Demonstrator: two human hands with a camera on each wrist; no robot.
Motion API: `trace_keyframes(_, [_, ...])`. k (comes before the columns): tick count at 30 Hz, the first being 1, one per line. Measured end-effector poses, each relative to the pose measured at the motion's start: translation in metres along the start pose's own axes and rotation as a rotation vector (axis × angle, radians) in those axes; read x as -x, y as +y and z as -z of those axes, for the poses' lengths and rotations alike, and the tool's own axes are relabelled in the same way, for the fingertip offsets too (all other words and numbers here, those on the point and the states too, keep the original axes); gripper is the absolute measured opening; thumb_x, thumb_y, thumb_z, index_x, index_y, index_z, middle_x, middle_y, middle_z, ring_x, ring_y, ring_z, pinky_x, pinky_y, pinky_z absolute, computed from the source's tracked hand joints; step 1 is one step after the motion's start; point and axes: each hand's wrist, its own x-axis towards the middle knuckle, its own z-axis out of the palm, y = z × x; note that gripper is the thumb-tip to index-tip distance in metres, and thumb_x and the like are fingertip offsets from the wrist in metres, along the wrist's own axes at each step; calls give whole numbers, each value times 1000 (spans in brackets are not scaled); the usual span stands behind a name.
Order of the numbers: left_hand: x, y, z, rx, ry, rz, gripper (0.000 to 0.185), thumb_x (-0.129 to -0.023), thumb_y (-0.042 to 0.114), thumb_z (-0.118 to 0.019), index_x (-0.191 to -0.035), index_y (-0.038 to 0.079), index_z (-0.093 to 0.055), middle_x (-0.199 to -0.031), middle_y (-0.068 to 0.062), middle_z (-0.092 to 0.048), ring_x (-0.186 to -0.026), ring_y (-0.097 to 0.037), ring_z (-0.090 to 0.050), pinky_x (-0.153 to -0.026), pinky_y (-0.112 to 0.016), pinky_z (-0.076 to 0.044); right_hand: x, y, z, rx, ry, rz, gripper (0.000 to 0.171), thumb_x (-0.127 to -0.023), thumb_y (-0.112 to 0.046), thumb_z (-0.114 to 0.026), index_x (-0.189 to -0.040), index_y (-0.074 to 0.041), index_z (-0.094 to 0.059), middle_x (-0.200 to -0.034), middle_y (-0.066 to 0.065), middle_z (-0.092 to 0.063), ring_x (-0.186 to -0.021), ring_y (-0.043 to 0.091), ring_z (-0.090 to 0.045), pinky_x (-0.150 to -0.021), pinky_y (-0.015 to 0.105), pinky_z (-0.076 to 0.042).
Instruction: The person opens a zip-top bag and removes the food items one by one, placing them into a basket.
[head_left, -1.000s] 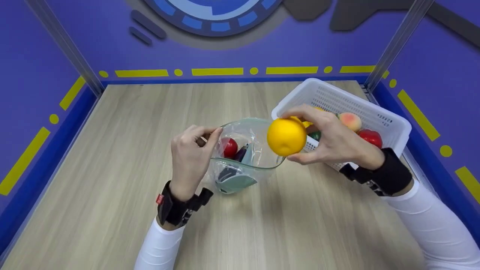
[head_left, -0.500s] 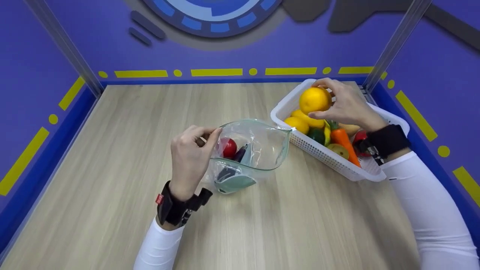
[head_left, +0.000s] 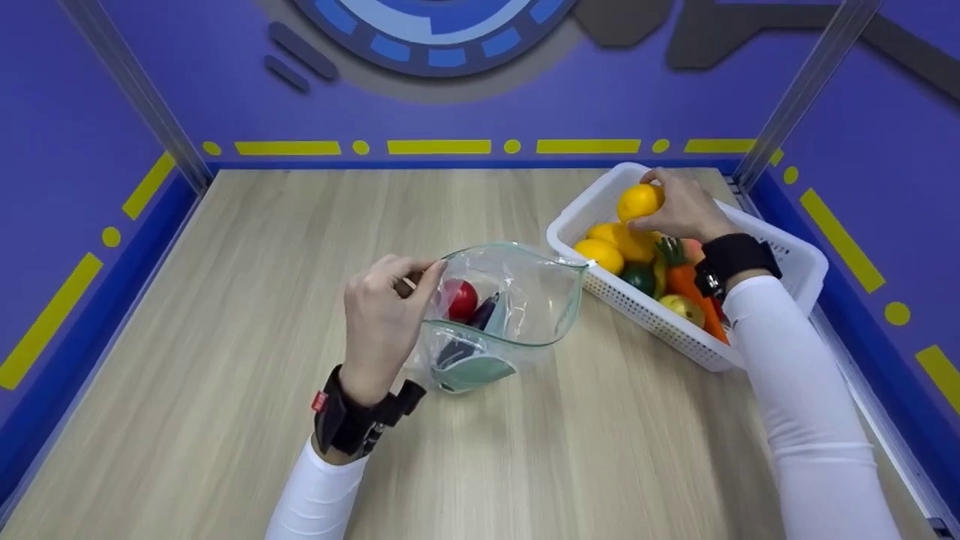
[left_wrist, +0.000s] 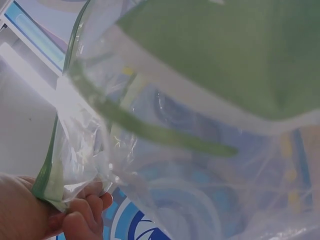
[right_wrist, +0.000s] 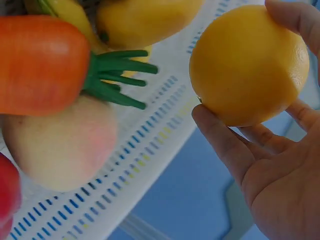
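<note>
My left hand (head_left: pixel 386 322) pinches the rim of a clear zip bag (head_left: pixel 540 307) between thumb and fingers, and the bag stands with its mouth wide. Inside it lie a red round fruit (head_left: pixel 462 301) and a dark purple eggplant (head_left: pixel 484 309). In the left wrist view the bag's green zip strip (left_wrist: pixel 160 134) crosses in front of the fingers. My right hand (head_left: pixel 688 206) holds a yellow-orange orange (head_left: pixel 639 202) over the back of the white basket (head_left: pixel 646 318). The right wrist view shows fingers and thumb around the orange (right_wrist: pixel 245 65), beside the basket wall.
In the basket are a yellow lemon (head_left: pixel 600 256), a dark green avocado (head_left: pixel 639 279), an orange carrot (right_wrist: pixel 42 65), a peach (right_wrist: pixel 62 142) and several other pieces. Blue panels (head_left: pixel 480 105) wall in the wooden table (head_left: pixel 300 225) at the back and sides.
My right hand has carried the orange from beside the bag's mouth, rightward and away, to over the basket, where it is now lower. My left hand keeps its pinch on the bag.
</note>
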Motion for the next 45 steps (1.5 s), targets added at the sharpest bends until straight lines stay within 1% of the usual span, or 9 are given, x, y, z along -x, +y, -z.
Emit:
trace_keyframes(6, [0,0,1,1,-14,10,12,-93,15,-81,-91,3,-83,-80,-8,-76,-65,-17,-65,-63,-21,-53,-7,11,-6,16,71,-48,46,-98,-15,-70,-137,4,-55,-134,35,-59,-120,50,-58,-102,63,-52])
trace_keyframes(8, [-1,0,0,-1,-19,15,12,-93,15,-81,-91,3,-83,-80,-8,-76,-65,-17,-65,-63,-21,-53,-8,12,-7,25,82,-52,40,-99,-12,-68,-133,5,-58,-130,35,-62,-117,50,-60,-99,62,-54])
trace_keyframes(14, [0,-2,0,-1,-18,18,11,-93,15,-81,-91,4,-83,-79,-8,-75,-65,-17,-64,-63,-21,-52,-8,12,-10,13,41,-72,45,-102,-18,-68,-139,3,-56,-134,35,-60,-117,51,-61,-98,62,-56])
trace_keyframes(19, [0,-1,-1,-2,-14,13,11,-94,15,-81,-92,4,-83,-80,-8,-76,-65,-17,-65,-63,-21,-53,-1,2,-6,-7,72,-43,46,-101,-20,-68,-141,2,-57,-136,34,-61,-119,51,-61,-100,63,-54])
trace_keyframes(24, [0,0,-1,-7,-15,11,12,-94,15,-81,-91,3,-83,-80,-8,-76,-66,-18,-66,-64,-22,-54,12,-14,2,-21,112,27,45,-102,-20,-69,-139,2,-58,-134,32,-63,-116,49,-63,-100,63,-54])
trace_keyframes(29, [1,0,-1,-12,-5,2,13,-93,15,-81,-89,3,-82,-80,-9,-75,-65,-18,-66,-63,-23,-55,29,-44,8,-35,188,140,39,-101,-18,-70,-135,1,-61,-129,28,-67,-108,45,-67,-96,60,-57])
trace_keyframes(35, [0,0,-1,-15,-6,-4,13,-93,15,-81,-89,2,-82,-79,-9,-75,-64,-18,-65,-62,-22,-53,64,-100,11,-30,305,313,33,-97,-12,-75,-126,1,-66,-120,23,-72,-100,38,-72,-91,53,-62])
trace_keyframes(40, [-1,0,-2,-17,-8,-3,13,-93,15,-81,-89,3,-82,-79,-9,-76,-64,-17,-65,-62,-22,-53,100,-152,11,-7,378,526,26,-95,-10,-77,-118,1,-70,-109,19,-74,-90,31,-72,-82,43,-63])
trace_keyframes(45, [1,1,-3,-12,-18,8,12,-93,15,-81,-90,3,-82,-80,-8,-76,-65,-17,-65,-63,-21,-53,130,-188,-2,56,382,751,20,-92,-13,-82,-106,-3,-73,-96,13,-74,-82,24,-73,-74,33,-63])
